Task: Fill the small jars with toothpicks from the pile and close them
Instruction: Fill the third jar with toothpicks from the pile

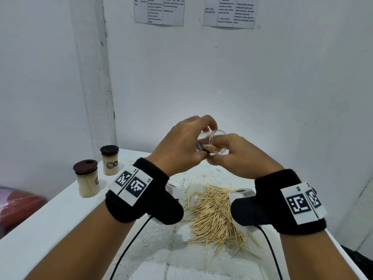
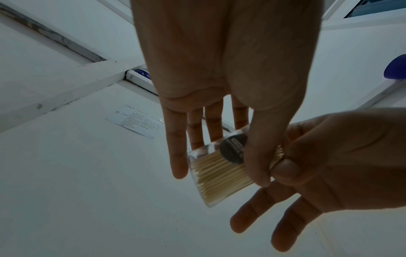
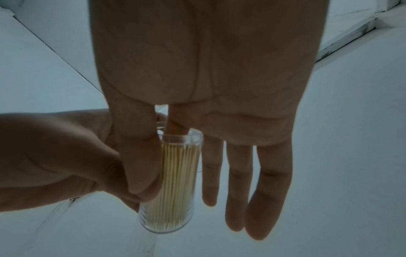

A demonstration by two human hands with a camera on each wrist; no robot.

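Observation:
Both hands hold one small clear jar (image 1: 214,141) up in the air above the table, tilted, mouth up and away. It has no lid on and a bundle of toothpicks lies in it. My left hand (image 1: 191,136) grips the jar (image 2: 219,173) with the thumb on the front by its dark label and the fingers behind. My right hand (image 1: 228,147) pinches the jar (image 3: 175,182) near its mouth: the thumb lies along the wall, the index finger reaches into the opening, and the other fingers stay straight. The loose toothpick pile (image 1: 214,215) lies below on the table.
Two filled jars with brown lids (image 1: 87,178) (image 1: 110,159) stand at the far left of the white table (image 1: 50,229). A lace mat (image 1: 201,176) lies under the pile. The wall stands close behind. A red and pink object (image 1: 18,203) sits off the table's left edge.

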